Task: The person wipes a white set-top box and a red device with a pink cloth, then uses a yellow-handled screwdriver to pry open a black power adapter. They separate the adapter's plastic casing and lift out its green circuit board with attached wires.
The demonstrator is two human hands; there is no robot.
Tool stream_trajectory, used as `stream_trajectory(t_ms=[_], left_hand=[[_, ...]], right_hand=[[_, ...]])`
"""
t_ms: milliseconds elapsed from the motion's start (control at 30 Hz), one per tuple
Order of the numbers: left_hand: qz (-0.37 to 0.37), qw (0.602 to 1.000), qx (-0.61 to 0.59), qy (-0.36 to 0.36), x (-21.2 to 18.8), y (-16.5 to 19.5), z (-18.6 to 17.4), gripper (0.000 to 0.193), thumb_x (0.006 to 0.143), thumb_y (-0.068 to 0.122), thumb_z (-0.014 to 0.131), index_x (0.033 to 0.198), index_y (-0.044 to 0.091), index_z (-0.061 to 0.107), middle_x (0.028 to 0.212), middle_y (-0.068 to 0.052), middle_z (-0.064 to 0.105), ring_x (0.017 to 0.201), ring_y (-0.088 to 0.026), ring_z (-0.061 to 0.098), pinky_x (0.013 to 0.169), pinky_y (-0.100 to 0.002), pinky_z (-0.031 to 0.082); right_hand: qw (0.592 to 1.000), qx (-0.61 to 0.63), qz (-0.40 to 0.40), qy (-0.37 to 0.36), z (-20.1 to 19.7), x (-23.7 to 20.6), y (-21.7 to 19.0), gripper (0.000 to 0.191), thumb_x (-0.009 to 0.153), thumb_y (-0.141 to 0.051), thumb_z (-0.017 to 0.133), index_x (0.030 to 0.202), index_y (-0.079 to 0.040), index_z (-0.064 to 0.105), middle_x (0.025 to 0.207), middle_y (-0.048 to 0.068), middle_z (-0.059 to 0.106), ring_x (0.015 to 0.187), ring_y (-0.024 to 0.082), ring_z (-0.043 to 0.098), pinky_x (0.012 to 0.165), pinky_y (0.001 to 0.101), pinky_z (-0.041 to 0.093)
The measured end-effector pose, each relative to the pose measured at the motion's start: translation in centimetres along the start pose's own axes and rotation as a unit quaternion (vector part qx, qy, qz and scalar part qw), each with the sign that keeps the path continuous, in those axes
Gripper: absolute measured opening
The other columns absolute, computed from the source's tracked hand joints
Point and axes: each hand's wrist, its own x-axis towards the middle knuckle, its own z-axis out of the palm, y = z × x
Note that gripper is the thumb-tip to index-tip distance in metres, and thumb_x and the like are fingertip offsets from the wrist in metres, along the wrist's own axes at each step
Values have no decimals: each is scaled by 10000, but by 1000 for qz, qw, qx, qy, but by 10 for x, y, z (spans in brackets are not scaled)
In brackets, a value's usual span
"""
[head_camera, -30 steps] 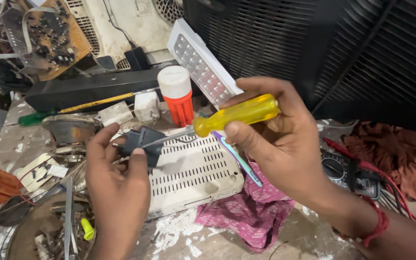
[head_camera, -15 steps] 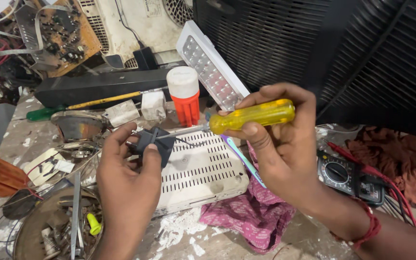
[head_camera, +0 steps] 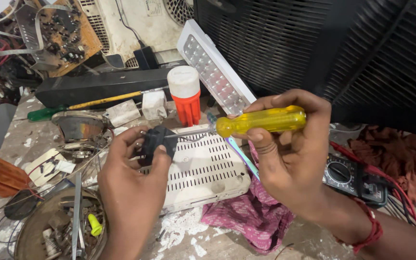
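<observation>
1. Black slatted cabinet (head_camera: 343,53), far right, fills the top of the view.
2. Table (head_camera: 25,139), paint-spattered, cluttered all over.
3. Brown circuit board (head_camera: 58,33), far left, with loose wires beside it.
4. Black bar (head_camera: 102,89), long, lying across the far side of the table.
5. White vented box (head_camera: 203,168), mid table, under both hands.
6. LED panel (head_camera: 213,72), white, leaning tilted against the cabinet.
7. Pink cloth (head_camera: 251,216), near side, touching the box's right edge.
8. Rust-red cloth (head_camera: 405,159), far right.
9. Right hand (head_camera: 290,154), grip wrapped tight around the yellow screwdriver (head_camera: 266,120); the shaft runs left to the black part. A thin pale-blue tool (head_camera: 240,155) pokes out below this hand.
10. Left hand (head_camera: 131,178), grip pinching the small black part (head_camera: 159,139) between thumb and fingers, held just above the box's left end.
11. Multimeter (head_camera: 352,178), right of the right hand, with red leads.
12. Round metal tray (head_camera: 34,231), near left, with scrap inside.
13. Orange bottle (head_camera: 186,96) with white cap, upright, beyond the box.
14. Green-handled screwdriver (head_camera: 42,114), lying far left.
</observation>
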Motion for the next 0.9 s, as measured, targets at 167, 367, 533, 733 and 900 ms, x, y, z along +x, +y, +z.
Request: stream_trajectory(t_ms=[167,367,533,733,900], left_hand=[[-48,999,7,-1,2,3,-1,425,835,66,749,1225,-40,618,1033,-135,756,837,-141,739,692,-278,589],[-73,996,56,12,1,10,0,427,794,97,788,1181,-10,644,981,-124,775,776,-150,756,684,-297,580],[-64,997,38,17,1,10,0,414,801,99,785,1174,-8,641,971,-115,777,796,-146,757,698,-294,586],[-38,999,32,8,2,7,0,375,800,93,781,1145,-1,665,958,-100,787,798,-128,756,698,-280,585],[-45,996,75,7,2,7,0,390,788,116,791,1143,6,670,959,-104,784,763,-143,759,663,-291,573]], right_hand=[[1000,-4,9,13,2,-3,1,366,1144,-62,568,1352,-2,274,1218,213,572,1077,173,662,972,320,621],[1000,-9,-2,11,1,-3,4,364,1145,-56,561,1349,-12,263,1240,203,574,1088,183,690,975,331,653],[1000,5,20,20,0,-1,5,379,1137,-42,562,1371,-12,264,1247,210,564,1091,195,681,979,345,649],[999,21,33,18,-4,2,8,377,1132,-56,581,1344,-13,272,1233,205,576,1088,191,684,985,348,651],[1000,10,20,21,-6,1,10,373,1147,-62,590,1349,-11,281,1234,205,582,1101,179,670,1012,348,636]])
